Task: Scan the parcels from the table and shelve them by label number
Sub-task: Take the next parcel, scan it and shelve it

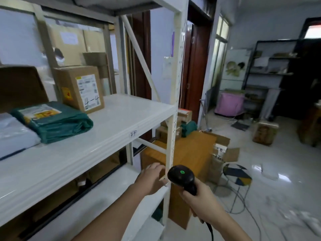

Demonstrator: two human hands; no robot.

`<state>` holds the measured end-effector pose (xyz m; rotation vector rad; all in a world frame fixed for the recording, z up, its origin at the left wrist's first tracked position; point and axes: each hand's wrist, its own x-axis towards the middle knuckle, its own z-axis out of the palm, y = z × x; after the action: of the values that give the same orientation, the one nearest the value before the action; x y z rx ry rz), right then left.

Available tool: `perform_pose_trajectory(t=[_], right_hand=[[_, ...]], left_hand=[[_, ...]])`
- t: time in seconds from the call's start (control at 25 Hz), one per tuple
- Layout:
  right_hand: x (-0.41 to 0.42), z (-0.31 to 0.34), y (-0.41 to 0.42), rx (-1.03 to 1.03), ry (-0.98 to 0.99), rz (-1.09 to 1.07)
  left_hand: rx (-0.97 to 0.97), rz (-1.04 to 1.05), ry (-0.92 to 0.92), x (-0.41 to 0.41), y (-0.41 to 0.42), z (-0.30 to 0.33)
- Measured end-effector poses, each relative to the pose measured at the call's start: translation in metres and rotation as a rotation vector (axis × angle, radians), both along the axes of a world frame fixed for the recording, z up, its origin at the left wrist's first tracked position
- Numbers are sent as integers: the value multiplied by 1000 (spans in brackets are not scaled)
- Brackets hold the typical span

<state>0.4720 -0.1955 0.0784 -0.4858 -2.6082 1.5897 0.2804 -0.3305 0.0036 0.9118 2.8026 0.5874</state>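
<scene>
Left hand [151, 177] extended forward, back up, fingers loosely bent and holding nothing, right hand [199, 197] lower right, fingers wrapped round handle of black plastic handheld barcode scanner [182, 178], both forearms bare

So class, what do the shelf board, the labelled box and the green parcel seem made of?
Shelf board: probably painted metal, glossy white with reflections.
Labelled box: corrugated cardboard, matte brown with folded edges.
Green parcel: soft plastic mailer, wrinkled with slight sheen.
</scene>
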Motion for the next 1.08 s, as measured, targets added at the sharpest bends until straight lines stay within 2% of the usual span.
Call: perform_pose_trajectory(t=[0.24, 0.44, 0.8, 1.08], right_hand=[[-15, -2, 120, 75, 45, -76], [-40, -13, 188, 70, 50, -114], [-134, -15, 285, 4, 61, -172], [-222, -16, 370, 3, 73, -134]], left_hand=[[29, -31, -70, -19, 128, -4], [2, -100, -107, -46, 195, -18], [-34, -153, -103, -158, 299, -36], [-62, -106, -95, -239, 377, -39]])
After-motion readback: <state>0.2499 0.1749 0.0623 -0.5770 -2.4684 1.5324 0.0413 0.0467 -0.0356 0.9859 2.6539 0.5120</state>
